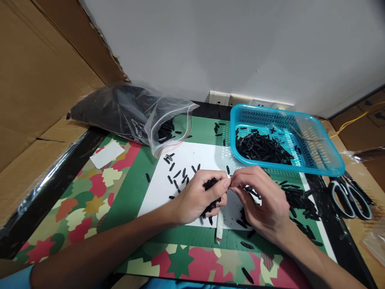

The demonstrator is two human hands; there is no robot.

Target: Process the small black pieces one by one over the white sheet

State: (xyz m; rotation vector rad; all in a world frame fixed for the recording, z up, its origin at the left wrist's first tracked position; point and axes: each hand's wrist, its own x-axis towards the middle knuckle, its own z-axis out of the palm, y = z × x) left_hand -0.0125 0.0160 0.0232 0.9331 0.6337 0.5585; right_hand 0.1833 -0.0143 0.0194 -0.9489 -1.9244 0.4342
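My left hand (191, 198) is closed around a bunch of small black elongated pieces (211, 192), some poking out below the fingers. My right hand (266, 198) pinches at the left thumb tip; whatever sits between its fingertips is too small to make out. Both hands are over a white sheet (159, 188) on a green and patterned mat, where more black pieces (177, 174) are scattered. Under the hands lies a slim white stick-like item (220, 226), partly hidden. A larger heap of black pieces (300, 200) lies right of my right hand.
A blue plastic basket (327, 164) holding many black pieces stands behind the right hand. At the back left lies an open zip bag (129, 112) of dark pieces. Scissors (350, 198) rest at the right; a white paper scrap (107, 154) lies left. Cardboard (39, 60) borders the left side.
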